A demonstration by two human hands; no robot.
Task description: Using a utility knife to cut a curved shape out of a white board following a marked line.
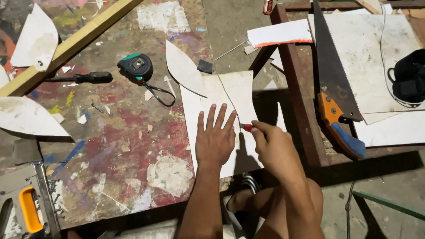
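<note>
The right hand (272,144) covers all but the red tip of a small tool (248,127); its kind cannot be told. The left hand (215,139) hides part of the white sheet (234,95). The handsaw (336,84) blade tip, the black object (409,77) and the yellow-handled tool (30,212) are cut off by the frame edges.

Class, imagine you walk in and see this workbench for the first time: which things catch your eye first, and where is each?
At the centre, the left hand lies flat on a white sheet while the right hand pinches a small red-tipped tool against it. To the right, a handsaw with an orange and blue handle rests on pale boards. Upper left of the hands, a black and green tape measure sits on the paint-stained table.
</note>
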